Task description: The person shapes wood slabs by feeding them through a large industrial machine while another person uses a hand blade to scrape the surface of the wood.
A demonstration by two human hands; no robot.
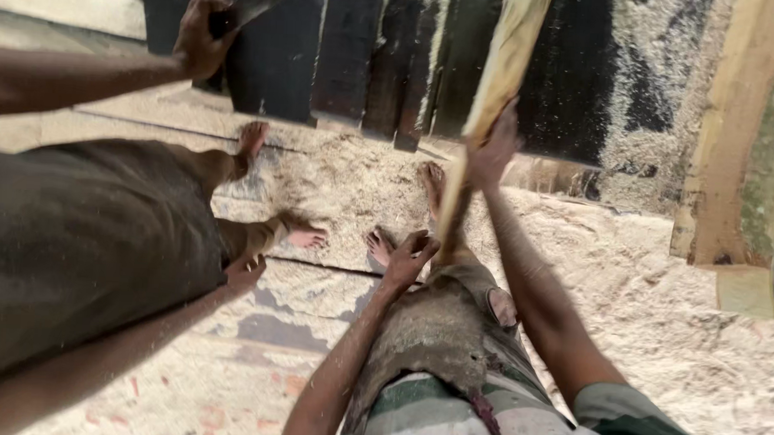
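Head view, looking down at a sawdust-covered floor (662,290). The landmark is the pale wooden strip (495,83), a long, narrow offcut that rises steeply from beside the wearer's knee toward the top edge of the view.

Right hand (492,151): closed around the strip at about mid-length, fingers wrapped over its far face. Left hand (410,255): at the lower end of the strip, fingers curled and partly spread; it appears to touch or steady the strip's foot, though contact cannot be confirmed because the end is hidden behind the hand and knee.

Behind the strip stands a row of dark planks (359,51), dusted with sawdust. Right of the strip lie rough, bark-edged timber slabs (738,146). Left of the strip a second person sits or crouches in dark shorts; that person's raised hand (202,35) grips a dark blade-like tool (255,1), and the other hand (244,274) hangs low, open, near the floor. Bare feet of both people rest in the sawdust just left of the strip's base.

Progress: the strip is lifted and held in both hands, clear of the planks; it has not been set down, stacked or passed on.
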